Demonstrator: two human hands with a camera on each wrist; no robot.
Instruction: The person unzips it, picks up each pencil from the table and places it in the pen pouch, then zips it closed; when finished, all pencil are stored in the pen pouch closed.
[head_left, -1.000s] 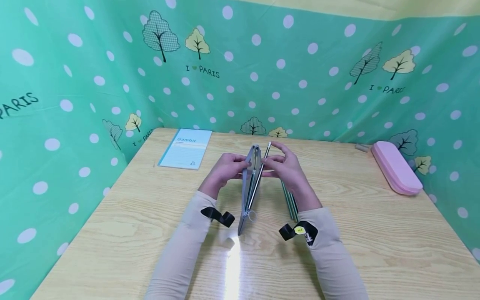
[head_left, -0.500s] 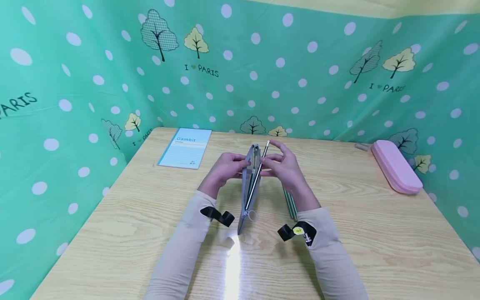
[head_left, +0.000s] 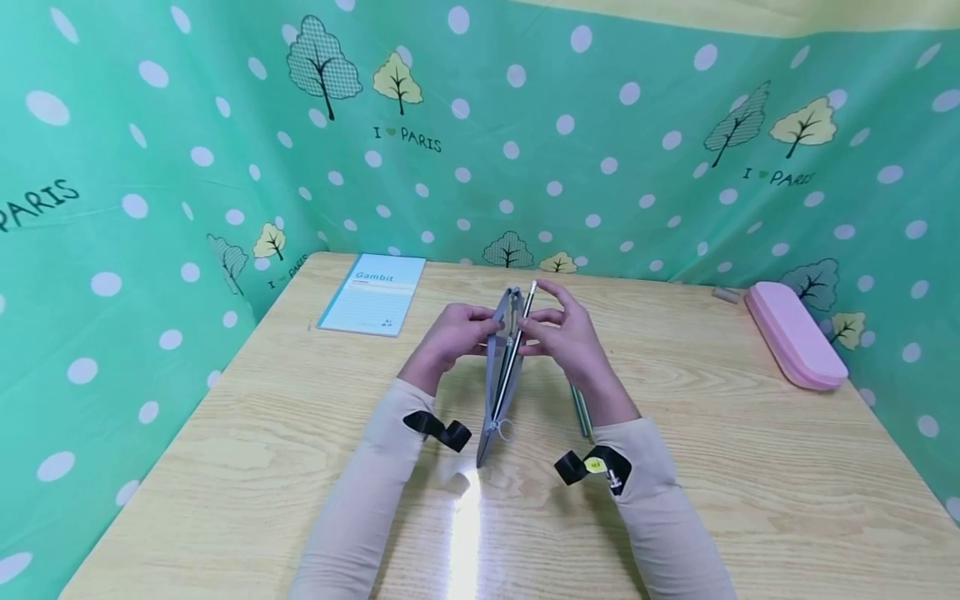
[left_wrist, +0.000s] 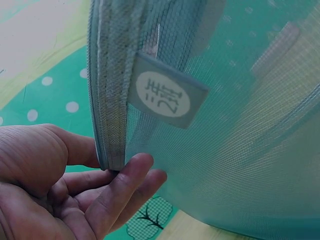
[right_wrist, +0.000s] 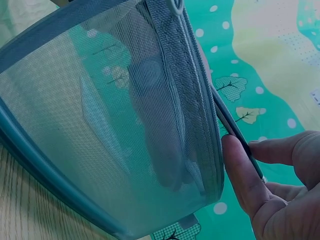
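Thumb and fingers of the right hand point(head_left: 561, 333) pinch a dark pencil point(right_wrist: 230, 117) near its white-tipped end. The pencil lies just left of that hand, its long axis running from the fingertips back toward the person, roughly in line with the mouth of a mesh pouch point(right_wrist: 115, 130); the lower length seems to sit between the pouch's sides. The right hand is the nearer one to the pencil. Across the mouth, the left hand point(head_left: 459, 332) pinches the opposite zipped edge. Below the right wrist, green pencils point(head_left: 581, 410) lie on the table point(head_left: 750, 467). Beyond the left hand, to its left, lies a notebook point(head_left: 371, 294); well right of the right hand are a gray block point(head_left: 726, 295) and a pink case point(head_left: 797, 335).
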